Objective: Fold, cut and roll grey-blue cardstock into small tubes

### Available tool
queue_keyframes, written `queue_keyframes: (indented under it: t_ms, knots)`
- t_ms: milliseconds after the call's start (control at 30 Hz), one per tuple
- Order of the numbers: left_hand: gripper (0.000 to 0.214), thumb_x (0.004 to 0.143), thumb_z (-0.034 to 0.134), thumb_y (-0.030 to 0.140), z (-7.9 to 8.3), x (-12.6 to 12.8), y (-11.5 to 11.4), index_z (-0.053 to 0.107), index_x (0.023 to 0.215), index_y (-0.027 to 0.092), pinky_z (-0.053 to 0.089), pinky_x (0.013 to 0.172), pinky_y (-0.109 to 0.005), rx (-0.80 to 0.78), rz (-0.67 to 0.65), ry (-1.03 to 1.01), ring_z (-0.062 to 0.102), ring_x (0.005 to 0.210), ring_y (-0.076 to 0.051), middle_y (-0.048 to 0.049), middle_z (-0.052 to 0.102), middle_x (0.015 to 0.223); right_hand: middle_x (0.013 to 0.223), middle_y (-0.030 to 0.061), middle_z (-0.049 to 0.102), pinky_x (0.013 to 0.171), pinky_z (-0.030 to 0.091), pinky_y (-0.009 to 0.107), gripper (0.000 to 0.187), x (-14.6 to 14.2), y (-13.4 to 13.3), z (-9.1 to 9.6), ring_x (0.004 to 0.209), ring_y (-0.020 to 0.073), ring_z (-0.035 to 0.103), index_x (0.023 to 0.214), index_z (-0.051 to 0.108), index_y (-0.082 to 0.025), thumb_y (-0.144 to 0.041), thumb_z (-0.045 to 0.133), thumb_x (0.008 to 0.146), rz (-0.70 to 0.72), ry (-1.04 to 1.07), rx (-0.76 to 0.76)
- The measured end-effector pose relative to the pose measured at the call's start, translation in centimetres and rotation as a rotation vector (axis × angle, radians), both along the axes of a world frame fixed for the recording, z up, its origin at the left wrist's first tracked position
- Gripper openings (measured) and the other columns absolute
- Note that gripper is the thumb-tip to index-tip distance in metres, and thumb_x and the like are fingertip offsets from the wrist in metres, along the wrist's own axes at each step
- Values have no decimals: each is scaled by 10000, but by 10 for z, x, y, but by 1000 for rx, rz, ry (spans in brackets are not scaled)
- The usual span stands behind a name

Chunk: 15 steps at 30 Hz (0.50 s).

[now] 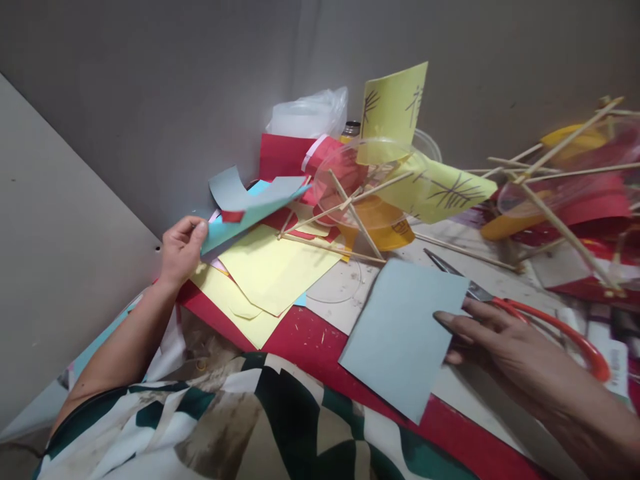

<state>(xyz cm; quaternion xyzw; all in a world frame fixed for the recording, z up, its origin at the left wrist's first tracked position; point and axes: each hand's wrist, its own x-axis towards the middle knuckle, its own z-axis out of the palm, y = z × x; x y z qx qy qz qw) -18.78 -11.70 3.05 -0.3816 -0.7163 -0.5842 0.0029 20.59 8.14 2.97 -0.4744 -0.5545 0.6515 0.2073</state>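
Observation:
My left hand (183, 249) pinches the near end of a curled light blue paper strip (250, 203), lifted above a pile of yellow paper sheets (270, 270). My right hand (493, 340) lies with fingers stretched flat on the right edge of a pale blue rectangular sheet (403, 333) on the table. Scissors with orange-red handles (550, 323) lie just beyond my right hand, their blades pointing left under the fingers' far side.
A stick frame with yellow inked paper panels and a clear plastic dish (380, 193) stands behind the sheets. Another stick frame (565, 193) with red and yellow parts is at right. Red paper (283, 157), a plastic bag (310, 113) and a wall lie behind.

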Motion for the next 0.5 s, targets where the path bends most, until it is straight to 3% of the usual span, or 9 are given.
queue_keyframes:
  t_ms: [100, 167, 333, 500]
  knots:
    - [500, 913, 575, 589, -2, 12, -3, 659, 631, 185, 544, 629, -276, -147, -248, -99, 640, 578, -150, -35, 667, 604, 646, 34, 568, 418, 496, 239, 239, -1, -1, -2, 481, 147, 536, 660, 699, -283, -231, 889, 525, 70, 0, -131]
    - [536, 934, 533, 618, -5, 15, -4, 703, 684, 176, 578, 666, -302, -181, -334, -152, 702, 629, -178, -69, 727, 667, 643, 37, 549, 397, 475, 263, 198, -1, -2, -5, 480, 152, 507, 654, 724, -277, -252, 882, 536, 65, 5, -128]
    - [345, 946, 605, 452, 0, 20, -3, 739, 733, 216, 577, 689, -293, -182, -265, -17, 717, 674, -169, -44, 757, 721, 642, 36, 576, 420, 465, 254, 136, 1, -1, -12, 482, 134, 496, 671, 741, -251, -212, 858, 612, 59, 36, -182]
    - [241, 933, 637, 344, 23, 39, 2, 760, 728, 316, 558, 662, -325, -123, -276, 159, 693, 647, -175, 21, 745, 697, 593, 9, 590, 432, 458, 173, 196, -1, -1, -13, 452, 87, 519, 668, 703, -174, -247, 882, 641, -34, 57, -199]
